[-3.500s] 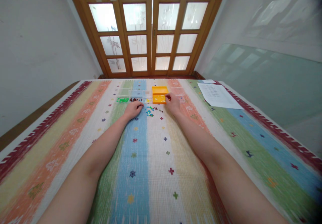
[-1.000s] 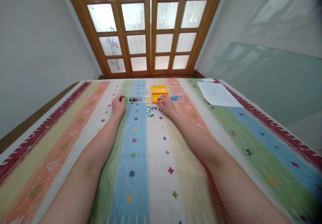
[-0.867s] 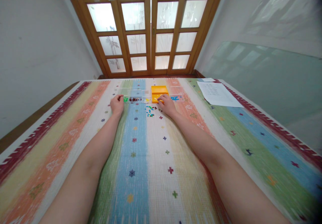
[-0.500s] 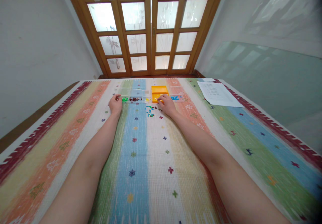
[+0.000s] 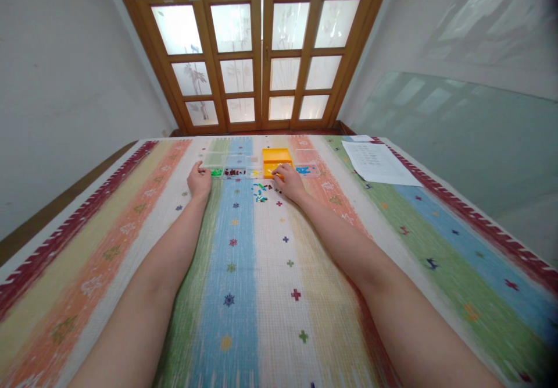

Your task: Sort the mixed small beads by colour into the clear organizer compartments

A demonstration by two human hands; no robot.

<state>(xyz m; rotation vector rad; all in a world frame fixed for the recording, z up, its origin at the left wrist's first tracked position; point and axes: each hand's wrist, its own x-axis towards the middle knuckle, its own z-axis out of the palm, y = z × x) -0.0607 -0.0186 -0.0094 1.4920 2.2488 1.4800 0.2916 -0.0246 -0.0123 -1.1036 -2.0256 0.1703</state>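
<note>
My left hand [image 5: 199, 181] is beside the left end of a row of small clear boxes, near the green pieces [image 5: 217, 173]. Its thumb and fingers are a little apart, and I see nothing between them. Dark brown pieces [image 5: 234, 172] and a few yellow pieces [image 5: 255, 173] lie in the clear boxes to the right of the green ones. My right hand [image 5: 289, 181] rests with bent fingers at the front of an open orange box [image 5: 276, 156], gripping its near part; the fingertips are partly hidden. Blue pieces [image 5: 305, 170] fill a clear box right of it.
Loose blue, green and brown pieces [image 5: 261, 193] lie on the striped tablecloth [image 5: 233, 248] in front of the boxes. A printed sheet of paper [image 5: 379, 163] lies to the right. Behind the table stand wooden doors [image 5: 261, 74] with glass panes.
My left hand has shifted slightly left, and its fingers have parted from their bunched pose. My right hand and the boxes stay where they were.
</note>
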